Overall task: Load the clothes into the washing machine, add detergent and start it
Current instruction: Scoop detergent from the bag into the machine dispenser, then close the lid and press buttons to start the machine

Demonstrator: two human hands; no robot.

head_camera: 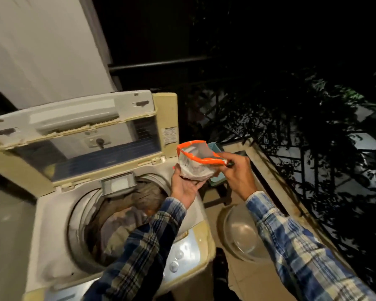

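A top-loading washing machine [52,216] stands at the left with its lid [74,131] raised. Clothes [126,216] in brown and grey fill its drum. A detergent pouch [197,161] with an orange rim is held open above the machine's right edge. My left hand [185,187] cups the pouch from below. My right hand [237,170] pinches the pouch's orange rim on its right side. The control panel with round buttons [182,255] lies at the machine's near right corner, partly hidden by my left sleeve.
A metal basin [243,233] sits on the floor to the right of the machine. A teal box [215,181] rests on a small stool behind the pouch. A low ledge with a dark metal railing [291,148] runs along the right. A white wall stands behind the machine.
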